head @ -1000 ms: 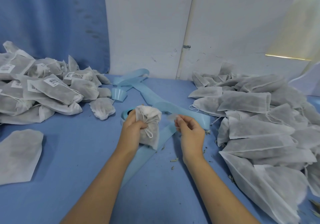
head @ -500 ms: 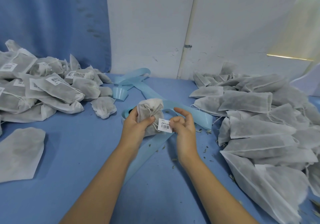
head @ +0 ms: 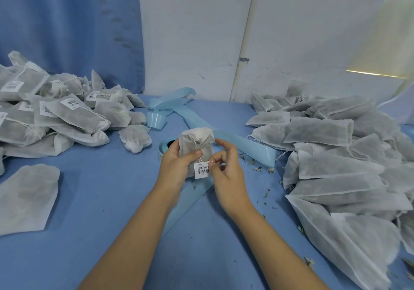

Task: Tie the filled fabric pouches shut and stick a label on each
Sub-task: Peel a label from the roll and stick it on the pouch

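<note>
Left hand point(head: 177, 162) grip wrapped round soft gauzy white pouch point(head: 197, 143), right hand point(head: 226, 173) pinching rectangular paper barcode label point(head: 201, 170) against it, blue table point(head: 112, 200)

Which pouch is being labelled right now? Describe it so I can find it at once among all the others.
Start at the blue table, between the labelled pile on the left and the unlabelled pile on the right. In the middle gap, over the light blue backing strip, the left hand holds one tied pouch upright. It alone is off the table, with a barcode label at its lower edge under the right hand.
</note>
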Motion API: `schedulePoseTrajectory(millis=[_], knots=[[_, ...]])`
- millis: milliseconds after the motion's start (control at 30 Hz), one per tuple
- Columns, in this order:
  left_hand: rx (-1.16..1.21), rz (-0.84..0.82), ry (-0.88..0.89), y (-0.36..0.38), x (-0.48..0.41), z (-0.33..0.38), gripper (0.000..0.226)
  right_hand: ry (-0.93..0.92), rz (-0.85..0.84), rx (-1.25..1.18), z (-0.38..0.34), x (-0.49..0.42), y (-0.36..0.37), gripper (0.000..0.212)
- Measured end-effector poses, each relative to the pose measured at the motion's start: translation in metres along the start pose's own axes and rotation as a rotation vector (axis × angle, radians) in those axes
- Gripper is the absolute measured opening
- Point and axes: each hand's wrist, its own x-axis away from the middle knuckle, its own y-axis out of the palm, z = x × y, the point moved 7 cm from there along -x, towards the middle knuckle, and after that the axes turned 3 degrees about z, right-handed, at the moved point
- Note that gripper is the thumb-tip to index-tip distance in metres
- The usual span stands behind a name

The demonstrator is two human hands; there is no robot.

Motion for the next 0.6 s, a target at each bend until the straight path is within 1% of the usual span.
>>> schedulePoseTrajectory(millis=[100, 133, 267, 467, 600], knots=[[0.004, -0.006, -0.007, 0.0, 0.0, -0.001, 0.029, -0.034, -0.016, 0.103, -0.001, 0.001, 0.001, 0.045], [0.001, -0.005, -0.008, -0.001, 0.0, -0.002, 0.028, -0.038, -0.02, 0.139, -0.001, 0.001, 0.002, 0.047], [0.009, 0.0, -0.013, -0.001, -0.001, -0.002, 0.028, -0.074, -0.024, 0.285, -0.003, 0.002, 0.003, 0.068], [0.057, -0.002, -0.05, -0.001, 0.0, -0.005, 0.023, -0.071, 0.009, 0.339, -0.007, 0.001, 0.001, 0.072], [0.036, 0.018, -0.041, -0.002, 0.0, -0.006, 0.021, -0.088, 0.035, 0.348, -0.011, 0.003, 0.001, 0.075]])
